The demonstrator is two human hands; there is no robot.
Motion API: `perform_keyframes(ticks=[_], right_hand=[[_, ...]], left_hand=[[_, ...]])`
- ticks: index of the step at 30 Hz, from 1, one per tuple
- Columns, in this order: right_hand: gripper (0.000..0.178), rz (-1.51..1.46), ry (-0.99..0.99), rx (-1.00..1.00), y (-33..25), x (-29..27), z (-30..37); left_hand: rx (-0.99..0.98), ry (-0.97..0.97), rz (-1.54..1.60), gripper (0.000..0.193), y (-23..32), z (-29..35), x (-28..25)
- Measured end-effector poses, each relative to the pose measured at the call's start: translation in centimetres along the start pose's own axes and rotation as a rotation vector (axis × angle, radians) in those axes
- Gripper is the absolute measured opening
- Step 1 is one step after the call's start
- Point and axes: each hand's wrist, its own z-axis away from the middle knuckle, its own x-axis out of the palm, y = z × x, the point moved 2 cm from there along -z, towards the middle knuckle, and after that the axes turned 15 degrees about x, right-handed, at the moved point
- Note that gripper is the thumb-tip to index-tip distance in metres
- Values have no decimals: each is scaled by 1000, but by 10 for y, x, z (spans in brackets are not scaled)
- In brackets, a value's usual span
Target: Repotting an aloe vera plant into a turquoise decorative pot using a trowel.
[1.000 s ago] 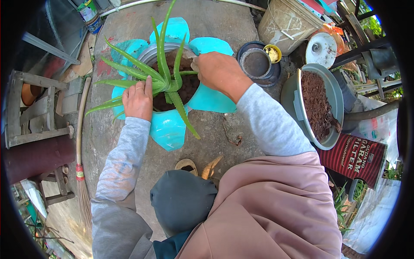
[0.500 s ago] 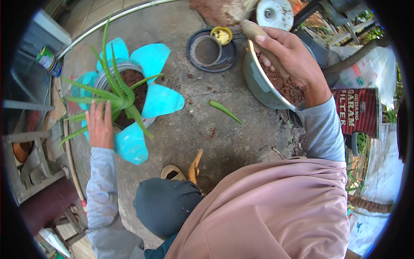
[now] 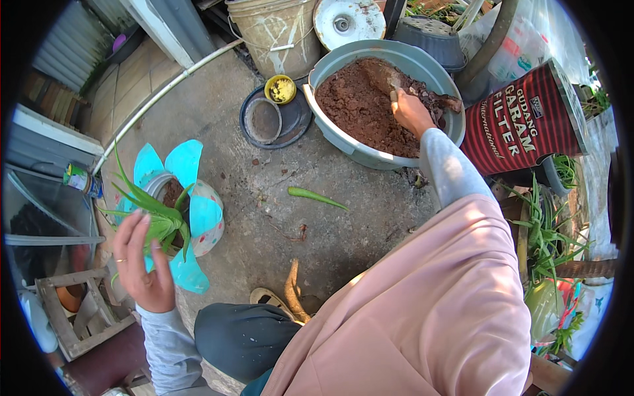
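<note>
My right hand (image 3: 411, 113) is closed around the handle of a soil-coated trowel (image 3: 380, 74). Its blade rests in the reddish-brown soil (image 3: 353, 109) inside a large grey-green tub (image 3: 319, 125), and the handle's end sticks out past my fist. On the left, an aloe vera plant (image 3: 165, 223) leans in a pot with turquoise petal-shaped flaps (image 3: 183, 162); some soil shows inside it. My left hand (image 3: 144, 274) is held at the near side of the aloe, fingers apart. Whether the fingertips touch its leaves I cannot tell.
A cut aloe leaf (image 3: 317, 197) lies on the concrete floor (image 3: 251, 218). Beyond it sit a black saucer (image 3: 295, 127) with a grey dish and a small yellow cup (image 3: 281, 89). A dirty bucket (image 3: 274, 39) stands behind; a red-and-black striped sack (image 3: 515, 125) is beside the tub.
My right hand has brought the trowel from above the tub's far left side down into the soil. My left hand has drawn back from the aloe leaves. The view has shifted.
</note>
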Motion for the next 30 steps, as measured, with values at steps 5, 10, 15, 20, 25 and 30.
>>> perform_keyframes(ticks=[5, 10, 15, 20, 25, 30], right_hand=[[30, -369, -284, 123, -16, 21, 16], [36, -305, -636, -35, -13, 11, 39], [29, -129, -518, -249, -15, 10, 44], [31, 27, -597, -329, -8, -9, 49], [42, 30, -829, -262, -8, -38, 65], [27, -18, -893, -237, -19, -43, 72]], left_hand=[[-47, -256, 549, 38, 46, -55, 59], [-359, -506, 948, 54, 59, -69, 182], [-494, -456, 618, 74, 86, -95, 305], [-509, -321, 547, 77, 121, -96, 325], [-541, -436, 596, 84, 116, -92, 318], [-524, -385, 644, 82, 120, -95, 313]])
